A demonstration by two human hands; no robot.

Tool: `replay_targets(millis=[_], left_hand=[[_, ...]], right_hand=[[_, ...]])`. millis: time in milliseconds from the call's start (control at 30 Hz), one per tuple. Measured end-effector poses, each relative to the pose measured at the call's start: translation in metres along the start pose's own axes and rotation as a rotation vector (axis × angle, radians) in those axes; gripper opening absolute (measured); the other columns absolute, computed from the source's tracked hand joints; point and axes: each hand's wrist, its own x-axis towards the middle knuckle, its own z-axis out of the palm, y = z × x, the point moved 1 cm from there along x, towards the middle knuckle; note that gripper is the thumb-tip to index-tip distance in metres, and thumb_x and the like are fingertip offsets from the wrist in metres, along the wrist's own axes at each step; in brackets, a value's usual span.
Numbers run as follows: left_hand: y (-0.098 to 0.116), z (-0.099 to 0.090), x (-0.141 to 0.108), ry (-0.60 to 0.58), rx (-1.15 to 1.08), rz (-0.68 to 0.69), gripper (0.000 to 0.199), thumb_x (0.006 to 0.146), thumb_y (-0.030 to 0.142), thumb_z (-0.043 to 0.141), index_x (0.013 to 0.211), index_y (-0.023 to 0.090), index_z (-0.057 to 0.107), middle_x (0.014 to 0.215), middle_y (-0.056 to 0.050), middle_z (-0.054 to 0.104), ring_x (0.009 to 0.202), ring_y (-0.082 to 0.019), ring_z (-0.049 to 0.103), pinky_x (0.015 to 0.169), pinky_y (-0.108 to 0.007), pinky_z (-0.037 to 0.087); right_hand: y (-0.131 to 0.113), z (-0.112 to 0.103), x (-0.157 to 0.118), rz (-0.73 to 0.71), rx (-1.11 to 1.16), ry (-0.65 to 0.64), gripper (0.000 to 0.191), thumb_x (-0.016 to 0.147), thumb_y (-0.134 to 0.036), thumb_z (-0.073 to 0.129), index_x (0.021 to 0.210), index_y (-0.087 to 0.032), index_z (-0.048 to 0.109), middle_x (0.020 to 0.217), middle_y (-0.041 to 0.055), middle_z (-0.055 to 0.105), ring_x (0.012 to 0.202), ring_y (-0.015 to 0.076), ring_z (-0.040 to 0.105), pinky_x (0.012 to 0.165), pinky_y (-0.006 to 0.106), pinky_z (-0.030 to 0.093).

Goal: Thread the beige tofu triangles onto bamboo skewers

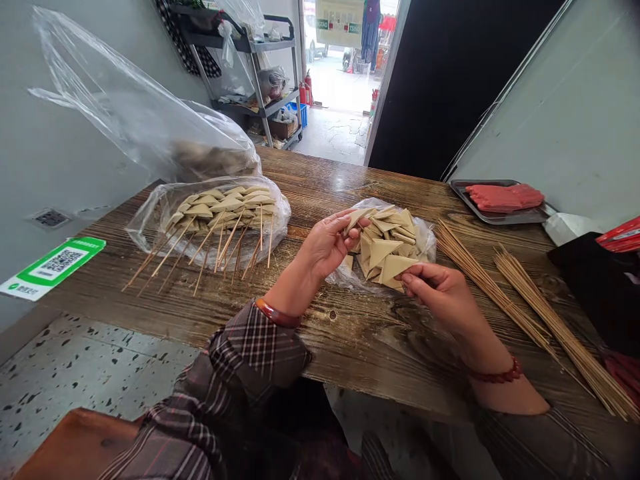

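Left hand: a tan triangle (356,219) is pinched between thumb and fingers of the left hand (325,245), over the far left edge of the pile.
Right hand: the corner of another piece, a flat triangle (399,266), is gripped between thumb and forefinger of the right hand (440,288); the two hands are held apart.
Loose pile: the tan pieces (393,230) are heaped between the hands on a clear plastic bag (427,241), which is spread on the wooden table (327,183).
Skewered pieces: at the left, more tan pieces (233,201) are laid in rows on another sheet of plastic (150,210), their thin sticks (224,243) pointed toward the near edge.
Spare sticks: two bundles (480,273) are laid to the right of the pile, unbound as far as can be seen.
Tearing risk: a thin corner could be torn if it is pulled while caught under its neighbours.
Spill risk: pieces could be dragged off the plastic if the bag is snagged by a wrist.
Stick risk: the bundles could be scattered by the right forearm, since they are placed close beside it.
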Motion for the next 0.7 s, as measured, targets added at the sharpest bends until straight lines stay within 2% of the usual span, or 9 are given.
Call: replay_targets(millis=[200, 700], left_hand=[[-0.0009, -0.0006, -0.0001, -0.018, -0.008, 0.014, 0.021, 0.092, 0.002, 0.047, 0.102, 0.007, 0.064, 0.078, -0.008, 0.072, 0.050, -0.003, 0.057, 0.048, -0.010, 0.046], [-0.0003, 0.0054, -0.0028, 0.079, 0.065, 0.000, 0.020, 0.089, 0.003, 0.050, 0.104, 0.008, 0.062, 0.075, -0.008, 0.071, 0.049, -0.003, 0.056, 0.050, -0.012, 0.044]], right_hand=[[0.0016, -0.0005, -0.0002, 0.011, 0.011, -0.005, 0.024, 0.081, -0.038, 0.066, 0.071, -0.016, 0.069, 0.059, 0.0005, 0.060, 0.056, 0.0115, 0.048, 0.053, 0.024, 0.035], [-0.0002, 0.0016, 0.0011, 0.020, 0.009, 0.009, 0.026, 0.080, -0.040, 0.066, 0.069, -0.016, 0.068, 0.059, 0.0012, 0.059, 0.056, 0.0122, 0.046, 0.051, 0.025, 0.035]])
